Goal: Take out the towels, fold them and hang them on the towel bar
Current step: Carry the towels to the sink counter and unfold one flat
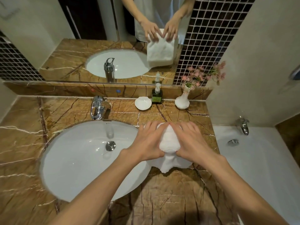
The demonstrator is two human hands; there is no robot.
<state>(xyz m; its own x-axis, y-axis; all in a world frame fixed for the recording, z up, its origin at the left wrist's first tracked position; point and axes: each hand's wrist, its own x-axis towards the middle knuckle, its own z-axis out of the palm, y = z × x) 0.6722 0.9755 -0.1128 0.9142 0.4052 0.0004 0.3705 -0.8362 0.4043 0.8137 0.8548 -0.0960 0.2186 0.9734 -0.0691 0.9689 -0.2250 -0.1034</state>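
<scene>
From the head camera, our left hand (148,141) and right hand (190,141) lay flat, each grip open, fingers spread, pressing the white towel (168,144) onto the worktop (170,192) just right of the sink (78,159); we judged the fold wanted squared edges and firm, even smoothing before lifting.

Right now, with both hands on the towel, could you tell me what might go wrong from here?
1. The towel lies right beside the basin, its lower left edge reaching the rim; it could slide in and perhaps get wet.
2. The left hand and right hand press flat not far from the shell dish, soap bottle and vase; a forward sweep might knock them.
</scene>
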